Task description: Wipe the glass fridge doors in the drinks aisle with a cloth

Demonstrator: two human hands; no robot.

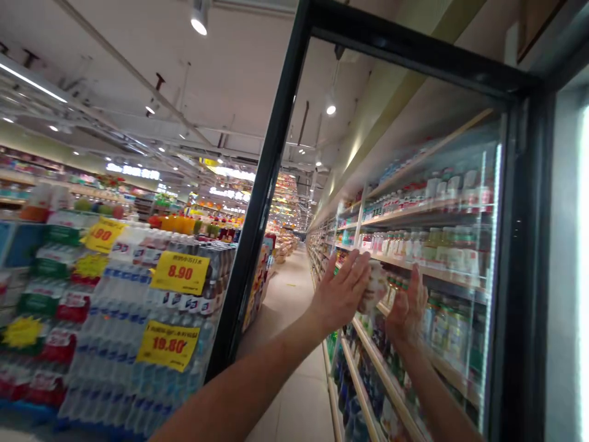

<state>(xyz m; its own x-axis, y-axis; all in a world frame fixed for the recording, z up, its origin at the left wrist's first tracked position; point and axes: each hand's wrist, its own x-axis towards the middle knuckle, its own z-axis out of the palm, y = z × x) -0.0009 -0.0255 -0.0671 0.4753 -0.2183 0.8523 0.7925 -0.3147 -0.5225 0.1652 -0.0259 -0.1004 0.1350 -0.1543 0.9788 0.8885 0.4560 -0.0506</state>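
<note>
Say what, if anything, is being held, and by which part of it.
A blurred, pale patterned item shows beside the left hand, but whether it is gripped, and by which part, cannot be told.

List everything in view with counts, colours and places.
door frame: one, black, centre to right
shelves: several, pale-edged, right
bottles: many, mixed, on shelves
drink packs: many, mixed, stacked left
price signs: three, yellow, on packs
starburst signs: two, yellow, left
lights: many, white, ceiling
lit signs: several, white, background
floor: one, pale, aisle
blurred item: one, whitish, beside hand
hand: one, bare, centre
fainter hand: one, bare, right; possibly reflection
</note>
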